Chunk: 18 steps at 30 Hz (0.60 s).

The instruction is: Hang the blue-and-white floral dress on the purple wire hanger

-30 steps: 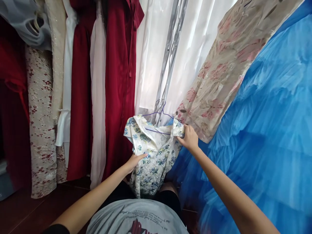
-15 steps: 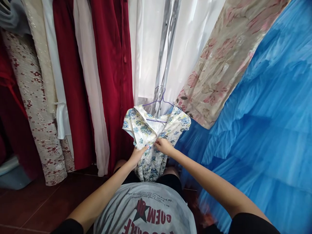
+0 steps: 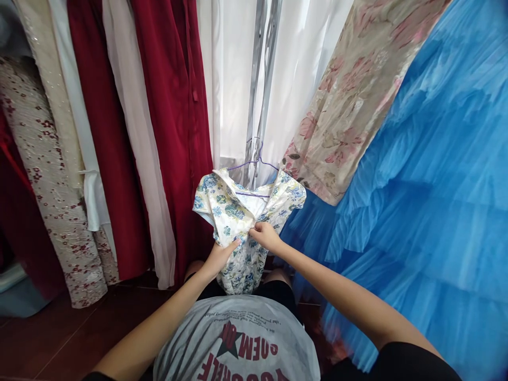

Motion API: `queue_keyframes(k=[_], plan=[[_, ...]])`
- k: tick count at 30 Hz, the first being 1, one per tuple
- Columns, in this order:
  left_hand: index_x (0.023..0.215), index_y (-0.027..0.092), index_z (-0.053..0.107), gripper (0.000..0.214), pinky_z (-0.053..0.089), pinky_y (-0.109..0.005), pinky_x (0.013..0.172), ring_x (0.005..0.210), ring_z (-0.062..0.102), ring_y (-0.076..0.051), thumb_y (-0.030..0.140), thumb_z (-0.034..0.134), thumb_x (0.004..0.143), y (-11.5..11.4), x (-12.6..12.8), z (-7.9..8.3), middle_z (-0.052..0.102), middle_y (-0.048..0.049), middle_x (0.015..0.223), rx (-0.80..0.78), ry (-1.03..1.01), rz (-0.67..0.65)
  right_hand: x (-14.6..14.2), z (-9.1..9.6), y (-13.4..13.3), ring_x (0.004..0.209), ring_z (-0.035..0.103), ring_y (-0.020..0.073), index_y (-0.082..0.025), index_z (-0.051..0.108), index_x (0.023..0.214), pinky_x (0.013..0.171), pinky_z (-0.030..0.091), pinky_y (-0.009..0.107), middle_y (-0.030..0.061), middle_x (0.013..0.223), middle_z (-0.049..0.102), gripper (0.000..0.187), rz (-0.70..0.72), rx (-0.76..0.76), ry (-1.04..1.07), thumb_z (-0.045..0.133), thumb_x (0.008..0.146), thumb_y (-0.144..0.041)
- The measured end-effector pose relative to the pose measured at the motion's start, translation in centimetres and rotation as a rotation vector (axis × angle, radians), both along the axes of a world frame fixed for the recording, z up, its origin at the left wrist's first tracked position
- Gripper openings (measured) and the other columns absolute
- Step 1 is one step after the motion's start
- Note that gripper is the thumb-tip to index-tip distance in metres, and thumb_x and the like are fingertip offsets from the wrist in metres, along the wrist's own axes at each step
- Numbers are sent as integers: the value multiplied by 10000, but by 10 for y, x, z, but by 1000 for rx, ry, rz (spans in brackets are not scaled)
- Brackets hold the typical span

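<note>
A white floral dress (image 3: 232, 209) with blue and yellow flowers hangs before me on a thin purple hanger (image 3: 260, 160), its lower part down between my knees. My left hand (image 3: 224, 256) grips the dress at the left of its front, thumb on top and the other fingers hidden behind the cloth. At the bottom of the V neckline, my right hand (image 3: 265, 235) pinches the front edge between thumb and fingers. Whether a button lies under those fingertips is too small to tell.
Dark red dresses (image 3: 170, 106), a pale pink one (image 3: 138, 132) and a sequined floral one (image 3: 47, 174) hang at left. A metal stand (image 3: 262, 69) rises before a white curtain (image 3: 230, 79). A beige floral garment (image 3: 349, 116) and blue tulle dress (image 3: 436, 201) hang at right. A grey bin (image 3: 21, 293) is lower left.
The view has shifted a little, so the dress and hanging clothes sit slightly further left. Both hands keep their hold on the dress front, with barely any movement.
</note>
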<state>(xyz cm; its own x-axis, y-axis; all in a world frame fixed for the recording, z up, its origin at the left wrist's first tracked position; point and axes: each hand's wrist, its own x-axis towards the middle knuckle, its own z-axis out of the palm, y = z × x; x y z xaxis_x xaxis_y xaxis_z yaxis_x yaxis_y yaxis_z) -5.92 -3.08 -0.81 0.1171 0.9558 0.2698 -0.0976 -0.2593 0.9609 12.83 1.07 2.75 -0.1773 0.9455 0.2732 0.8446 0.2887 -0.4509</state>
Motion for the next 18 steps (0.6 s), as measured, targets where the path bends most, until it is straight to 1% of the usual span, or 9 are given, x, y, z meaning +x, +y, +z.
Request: queue_keyframes(k=[2,4,6,8,9,11,14,16,18], plan=[[1421,199,521,672,350,-446,1189,1380,494,-302,433,717,822,3,-7,-4,613,-109,1407,21,31,7,4,3,-6,601,550,160,-200,530,629,528,299,247,4,615,594,295,-12,31,-64,485,891,-329],[1441,193,477,694,378,-456,1163,1348,521,-316,420,711,829,6,-14,-10,609,-129,1396,49,114,79,8,7,-12,626,574,177,-202,543,632,544,295,260,26,646,628,295,-7,58,-141,483,897,-315],[1483,191,379,759,364,-467,1164,1365,492,-324,394,711,832,8,-19,-17,535,-160,1455,132,224,264,11,11,-17,657,609,200,-201,571,646,570,312,269,54,677,664,279,23,77,-227,497,896,-300],[1503,186,290,798,294,-467,1199,1438,384,-323,366,700,843,9,-16,-24,397,-191,1541,293,319,476,12,16,-22,680,640,223,-198,603,675,598,333,279,79,700,692,256,71,93,-315,516,894,-296],[1488,184,295,769,265,-461,1211,1460,342,-320,357,691,851,10,-11,-27,363,-197,1552,377,359,528,12,19,-25,687,652,232,-196,617,691,608,343,283,89,710,703,246,99,99,-356,523,895,-297],[1391,195,400,598,303,-435,1183,1417,406,-306,347,658,873,12,7,-32,462,-183,1465,451,443,459,11,23,-29,701,670,243,-192,643,734,625,361,291,101,741,725,232,154,111,-430,523,902,-297],[1193,234,514,285,477,-379,972,1123,646,-275,324,563,927,18,40,-38,675,-115,1136,372,537,223,10,30,-34,725,687,251,-190,677,826,645,391,298,111,809,751,226,218,131,-516,503,923,-296],[1148,245,531,203,498,-357,854,988,693,-275,299,492,956,21,55,-39,707,-97,1019,325,572,184,13,36,-33,729,690,253,-187,691,853,655,412,305,117,832,757,232,249,139,-564,504,928,-302],[1137,248,559,202,483,-356,838,951,702,-290,290,466,963,22,61,-38,718,-97,966,310,622,178,20,47,-26,726,688,256,-181,702,833,668,434,316,124,826,756,225,265,144,-608,525,913,-294]])
